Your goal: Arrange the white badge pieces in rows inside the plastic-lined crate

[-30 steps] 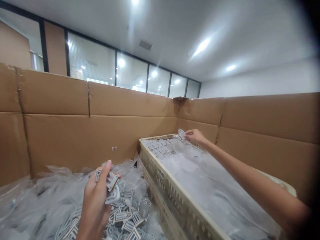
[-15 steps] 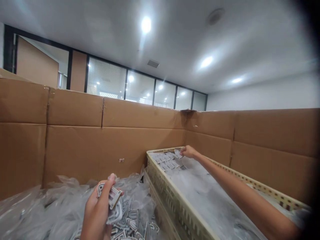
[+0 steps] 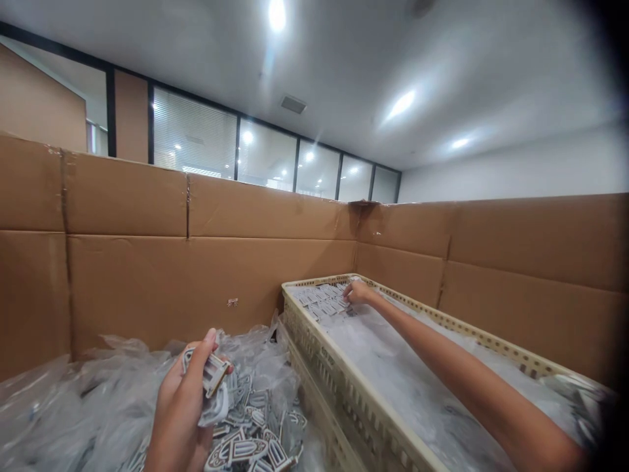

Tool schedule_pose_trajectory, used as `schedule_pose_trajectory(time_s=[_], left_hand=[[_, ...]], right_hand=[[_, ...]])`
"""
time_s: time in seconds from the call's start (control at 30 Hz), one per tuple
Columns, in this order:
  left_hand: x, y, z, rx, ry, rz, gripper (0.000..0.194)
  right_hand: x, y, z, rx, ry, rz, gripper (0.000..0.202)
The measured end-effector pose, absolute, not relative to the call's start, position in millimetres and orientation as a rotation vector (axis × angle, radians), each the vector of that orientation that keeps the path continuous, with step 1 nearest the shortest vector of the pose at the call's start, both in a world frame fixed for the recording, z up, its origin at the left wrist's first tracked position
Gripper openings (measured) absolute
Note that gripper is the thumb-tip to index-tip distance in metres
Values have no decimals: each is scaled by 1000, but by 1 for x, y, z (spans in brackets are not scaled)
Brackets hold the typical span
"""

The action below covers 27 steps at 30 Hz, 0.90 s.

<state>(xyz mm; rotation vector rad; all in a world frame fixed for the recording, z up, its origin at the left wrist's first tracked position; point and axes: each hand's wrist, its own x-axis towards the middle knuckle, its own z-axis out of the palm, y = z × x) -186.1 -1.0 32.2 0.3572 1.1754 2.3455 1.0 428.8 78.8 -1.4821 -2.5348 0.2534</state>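
My left hand (image 3: 184, 393) is closed around several small white-and-grey flat pieces (image 3: 215, 375), held above a heap of similar loose pieces (image 3: 255, 452) on clear plastic. My right hand (image 3: 358, 292) reaches to the far end of a cream perforated crate (image 3: 373, 419). Its fingers are pinched at the right end of rows of white pieces (image 3: 317, 299) laid on plastic film; whether they grip a piece is too small to tell.
Tall cardboard walls (image 3: 211, 275) stand behind and to the right. Crumpled clear plastic (image 3: 73, 400) spreads at the lower left. The crate sits on another crate (image 3: 314, 406). Clear film (image 3: 422, 373) lines the top crate.
My right hand has shifted slightly toward the near side of the rows, where a piece now lies at the spot it held. The view has tilted down a little.
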Motion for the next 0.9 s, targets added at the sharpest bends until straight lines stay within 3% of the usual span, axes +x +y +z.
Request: schedule_pose_trajectory(time_s=[0.57,0.77,0.83,0.9], left_hand=[[-187,-2,31,347,1130,2386,46],[-186,4,28,332,1096,2375,46],[-184,4,29,329,1124,2374,48],[-181,3,31,323,1166,2381,51]], right_hand=[[-1,384,86,-1500,-2538,-13,24],[-39,317,153,-1084,-2413,-94,28],[-59,272,176,-851,-2429,-8,30],[-72,219,186,-411,-2587,304,27]])
